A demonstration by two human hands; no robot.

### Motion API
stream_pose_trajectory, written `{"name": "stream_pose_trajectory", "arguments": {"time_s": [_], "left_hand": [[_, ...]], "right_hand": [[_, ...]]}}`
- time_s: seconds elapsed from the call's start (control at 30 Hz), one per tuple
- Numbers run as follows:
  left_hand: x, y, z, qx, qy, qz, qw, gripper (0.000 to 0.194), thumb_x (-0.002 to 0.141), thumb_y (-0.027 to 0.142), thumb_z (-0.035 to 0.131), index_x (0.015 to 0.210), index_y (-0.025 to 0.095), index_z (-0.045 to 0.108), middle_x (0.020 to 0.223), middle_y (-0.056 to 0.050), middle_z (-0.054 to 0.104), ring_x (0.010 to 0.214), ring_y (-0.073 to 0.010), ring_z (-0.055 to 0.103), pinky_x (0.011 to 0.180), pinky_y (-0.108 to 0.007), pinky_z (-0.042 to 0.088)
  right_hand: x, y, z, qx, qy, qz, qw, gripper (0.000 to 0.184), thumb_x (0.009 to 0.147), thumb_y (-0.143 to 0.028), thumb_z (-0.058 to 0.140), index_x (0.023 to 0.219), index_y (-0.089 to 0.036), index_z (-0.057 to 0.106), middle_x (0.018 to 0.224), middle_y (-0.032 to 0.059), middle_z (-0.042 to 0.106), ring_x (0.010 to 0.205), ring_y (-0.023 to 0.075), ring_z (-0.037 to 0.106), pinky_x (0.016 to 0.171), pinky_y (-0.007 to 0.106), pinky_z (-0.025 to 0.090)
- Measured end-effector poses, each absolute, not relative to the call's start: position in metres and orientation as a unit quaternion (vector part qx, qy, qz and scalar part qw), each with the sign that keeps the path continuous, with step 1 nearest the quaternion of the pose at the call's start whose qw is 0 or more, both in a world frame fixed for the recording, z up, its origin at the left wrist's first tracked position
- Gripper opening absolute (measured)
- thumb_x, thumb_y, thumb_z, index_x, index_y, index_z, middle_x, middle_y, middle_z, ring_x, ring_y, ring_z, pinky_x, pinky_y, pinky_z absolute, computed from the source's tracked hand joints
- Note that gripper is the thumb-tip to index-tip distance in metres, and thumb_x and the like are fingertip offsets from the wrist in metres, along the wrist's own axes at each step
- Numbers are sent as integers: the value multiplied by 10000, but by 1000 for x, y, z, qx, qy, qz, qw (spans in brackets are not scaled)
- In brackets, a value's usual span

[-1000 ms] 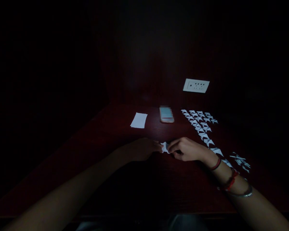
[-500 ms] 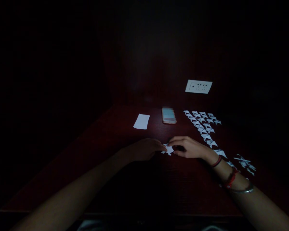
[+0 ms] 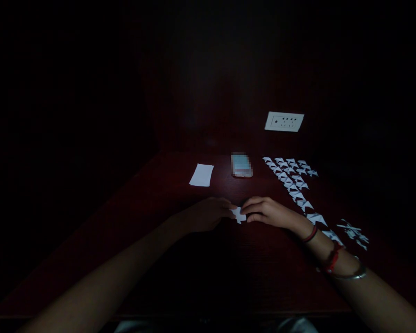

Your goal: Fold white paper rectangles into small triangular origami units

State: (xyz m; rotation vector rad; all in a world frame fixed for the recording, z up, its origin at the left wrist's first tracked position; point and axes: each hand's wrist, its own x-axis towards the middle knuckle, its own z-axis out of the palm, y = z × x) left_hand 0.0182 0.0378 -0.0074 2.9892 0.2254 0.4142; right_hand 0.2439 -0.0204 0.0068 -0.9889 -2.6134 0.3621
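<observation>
— What lies central?
— The folded paper (image 3: 239,215), small, white, jagged in outline, between left hand (image 3: 211,214) and right hand (image 3: 270,212).
— Obscured?
— Its left end (fingers cover it); creases are indistinct.
— Hands?
— Left hand: pinching that end. Right hand: half open, fingertips at the right edge; whether gripping, one cannot tell.

- a single camera on the person's head looks forward and down across a dark red, wood-grained table (image 3: 256,259).
- it sits above the near side: the bare left hand (image 3: 210,213) and bare right hand (image 3: 270,212) reach away from it, forearms (image 3: 114,266) entering from the lower corners.
- the table's near edge runs along the bottom.
- farther off, a white, rectangular socket plate (image 3: 284,121) shows above centre, rightward.
</observation>
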Motion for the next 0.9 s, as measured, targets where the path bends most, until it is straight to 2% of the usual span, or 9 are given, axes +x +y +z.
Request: {"name": "stream_pose_trajectory", "arguments": {"time_s": [0.1, 0.23, 0.47, 0.63, 0.77, 0.9], "left_hand": [[20, 36, -7, 987, 97, 124, 20, 381, 765, 63, 418, 1083, 263, 481, 1182, 0, 445, 1086, -157, 388, 903, -336, 312], [21, 35, -11, 987, 117, 108, -10, 365, 788, 106, 413, 1131, 231, 443, 1189, -24, 448, 1082, -167, 401, 898, -330, 313], [17, 36, -13, 990, 114, 78, -3, 505, 744, 53, 415, 1212, 226, 340, 1283, -17, 341, 1166, -190, 297, 926, -349, 287], [15, 39, -14, 992, 103, 78, 14, 497, 726, 44, 422, 1193, 204, 366, 1285, -29, 336, 1179, -200, 276, 935, -363, 285], [14, 37, -13, 991, 106, 81, 24, 495, 728, 36, 421, 1189, 210, 367, 1283, -29, 339, 1175, -192, 287, 945, -353, 277], [15, 34, -8, 989, 113, 85, 35, 463, 734, 36, 411, 1160, 215, 392, 1272, -20, 358, 1158, -187, 315, 922, -348, 307]], "right_hand": [[244, -21, 7, -361, -913, 109, 153, 258, 804, -308, 434, 959, -175, 591, 951, 50, 571, 856, 139, 527, 770, 260, 415], [244, -22, 7, -371, -914, 84, 140, 266, 826, -303, 395, 966, -181, 585, 957, 49, 568, 864, 140, 528, 769, 264, 413], [243, -23, 9, -387, -912, 56, 126, 239, 841, -248, 371, 934, -166, 574, 923, 55, 561, 826, 129, 532, 744, 250, 412], [241, -24, 8, -393, -907, 57, 142, 234, 841, -255, 368, 903, -161, 574, 882, 55, 556, 787, 122, 533, 714, 237, 415], [241, -23, 9, -377, -910, 84, 148, 229, 806, -309, 433, 928, -171, 569, 904, 46, 553, 812, 125, 532, 731, 237, 417], [242, -24, 8, -379, -911, 76, 147, 223, 803, -287, 443, 952, -179, 568, 922, 48, 556, 830, 132, 534, 740, 246, 416]]}}
